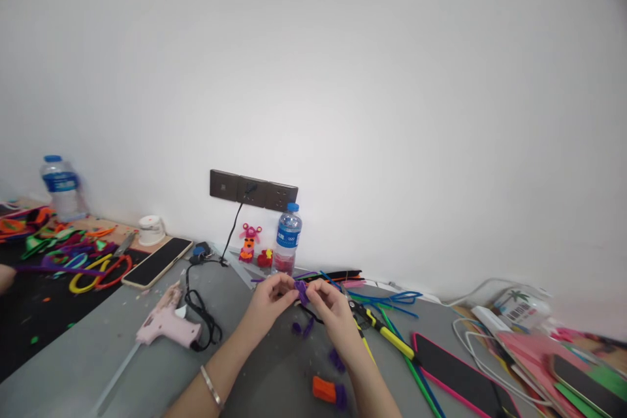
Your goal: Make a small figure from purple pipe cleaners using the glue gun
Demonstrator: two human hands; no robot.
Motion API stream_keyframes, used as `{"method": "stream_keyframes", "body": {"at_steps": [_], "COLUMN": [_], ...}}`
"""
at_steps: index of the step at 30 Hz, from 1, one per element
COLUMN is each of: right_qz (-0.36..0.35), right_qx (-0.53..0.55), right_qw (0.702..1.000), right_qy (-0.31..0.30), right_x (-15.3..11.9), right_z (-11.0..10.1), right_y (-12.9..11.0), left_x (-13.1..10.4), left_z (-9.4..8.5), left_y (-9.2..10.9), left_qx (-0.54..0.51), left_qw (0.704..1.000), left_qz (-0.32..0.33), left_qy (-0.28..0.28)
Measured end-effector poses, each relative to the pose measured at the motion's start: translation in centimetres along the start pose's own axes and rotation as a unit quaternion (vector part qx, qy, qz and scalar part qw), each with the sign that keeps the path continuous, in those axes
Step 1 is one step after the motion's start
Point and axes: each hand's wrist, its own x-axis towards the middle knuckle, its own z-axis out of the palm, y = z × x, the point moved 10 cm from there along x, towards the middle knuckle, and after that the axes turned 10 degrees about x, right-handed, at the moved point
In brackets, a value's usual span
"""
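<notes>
Between the fingertips of both hands is a small purple fuzzy piece, seemingly bent pipe cleaner (302, 292). My left hand (274, 297) pinches it from the left, and my right hand (329, 302) pinches it from the other side. Below them on the grey table lie small purple bits (307, 328), another purple piece (337, 360) beside my right wrist, and an orange and purple fuzzy roll (327, 391). Yellow-and-black handled pliers (389, 336) rest just right of my right hand.
A pink glue gun (169, 323) with a glue stick lies left, near a phone (157, 262) and scissors (100, 274). Behind my hands stand a water bottle (288, 240) and a pink-and-orange figure (249, 243). Another phone (463, 372) lies right. A co-worker's hand (6, 279) shows far left.
</notes>
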Motion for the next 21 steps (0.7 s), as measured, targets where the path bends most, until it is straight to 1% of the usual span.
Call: {"method": "stream_keyframes", "body": {"at_steps": [3, 8, 13, 21], "right_qz": [-0.001, -0.008, -0.012, -0.015], "right_qx": [0.005, 0.012, 0.014, 0.010], "right_qw": [1.000, 1.000, 1.000, 0.999], "right_qy": [0.004, 0.011, 0.020, 0.038], "right_x": [0.0, -0.1, 0.1, -0.2], "right_z": [0.0, 0.0, 0.0, 0.0], "right_y": [-0.1, -0.2, -0.1, 0.0], "left_x": [0.1, 0.3, 0.3, 0.1], "left_z": [0.2, -0.2, -0.3, -0.9], "left_y": [0.2, 0.0, -0.1, 0.0], "left_qx": [0.007, 0.053, 0.082, 0.108], "left_qw": [1.000, 0.998, 0.996, 0.993], "left_qz": [0.009, 0.027, 0.026, 0.025], "left_qy": [-0.005, 0.007, 0.005, 0.041]}}
